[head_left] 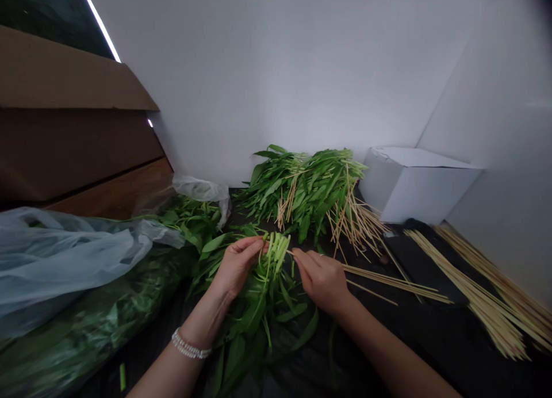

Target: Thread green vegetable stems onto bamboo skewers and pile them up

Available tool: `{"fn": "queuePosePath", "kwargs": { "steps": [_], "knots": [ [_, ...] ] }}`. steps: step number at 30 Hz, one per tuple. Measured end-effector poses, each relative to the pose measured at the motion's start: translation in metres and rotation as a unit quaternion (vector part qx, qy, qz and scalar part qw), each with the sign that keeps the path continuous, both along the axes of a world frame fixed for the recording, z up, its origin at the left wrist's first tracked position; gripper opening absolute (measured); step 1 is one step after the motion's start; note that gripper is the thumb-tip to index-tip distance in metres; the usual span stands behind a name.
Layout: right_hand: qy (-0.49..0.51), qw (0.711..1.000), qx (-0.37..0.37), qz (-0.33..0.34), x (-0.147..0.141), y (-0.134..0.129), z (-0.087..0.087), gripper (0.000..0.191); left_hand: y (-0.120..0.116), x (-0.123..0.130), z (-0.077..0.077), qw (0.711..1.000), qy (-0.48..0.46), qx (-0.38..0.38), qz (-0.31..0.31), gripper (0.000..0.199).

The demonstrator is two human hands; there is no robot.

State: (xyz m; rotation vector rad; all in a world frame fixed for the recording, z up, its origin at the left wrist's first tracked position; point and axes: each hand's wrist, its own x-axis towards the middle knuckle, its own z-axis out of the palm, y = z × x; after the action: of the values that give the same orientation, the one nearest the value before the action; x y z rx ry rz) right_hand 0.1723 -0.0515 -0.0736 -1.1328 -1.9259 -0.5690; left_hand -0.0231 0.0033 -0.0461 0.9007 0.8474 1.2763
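Note:
Several leafy green stems (pixel 276 254) sit side by side on a bamboo skewer between my two hands, their leaves hanging down toward me. At the left end of this row, my left hand (pixel 237 266) pinches a green stem at its cut end. My right hand (pixel 322 278) is closed around the skewer at the right end, so most of the stick is hidden in the fingers. Loose greens (pixel 235 352) lie on the dark surface beneath both hands.
A pile of skewered greens (pixel 310 191) lies against the white wall. Loose skewers (pixel 470 294) and a white box (pixel 431 185) are on the right. Bagged greens (pixel 107 294) under clear plastic (pixel 64 254) and a cardboard box (pixel 77 150) stand left.

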Motion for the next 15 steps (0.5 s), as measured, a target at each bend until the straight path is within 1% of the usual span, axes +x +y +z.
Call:
{"fn": "queuePosePath", "kwargs": {
  "steps": [9, 13, 15],
  "knots": [
    [-0.022, 1.0, 0.006, -0.006, -0.0011, 0.0006, -0.0046, 0.025, 0.0004, -0.0001, -0.0045, 0.999, 0.052, -0.004, -0.01, 0.027],
    [-0.022, 1.0, 0.011, -0.007, -0.0026, 0.0014, -0.0065, 0.025, -0.0011, 0.0, -0.0041, 0.997, 0.066, -0.009, -0.025, 0.028],
    [-0.02, 1.0, 0.009, -0.005, -0.0036, 0.0013, -0.006, 0.025, -0.0033, 0.0011, -0.0025, 0.997, 0.071, 0.005, -0.037, 0.031]
  ]
}}
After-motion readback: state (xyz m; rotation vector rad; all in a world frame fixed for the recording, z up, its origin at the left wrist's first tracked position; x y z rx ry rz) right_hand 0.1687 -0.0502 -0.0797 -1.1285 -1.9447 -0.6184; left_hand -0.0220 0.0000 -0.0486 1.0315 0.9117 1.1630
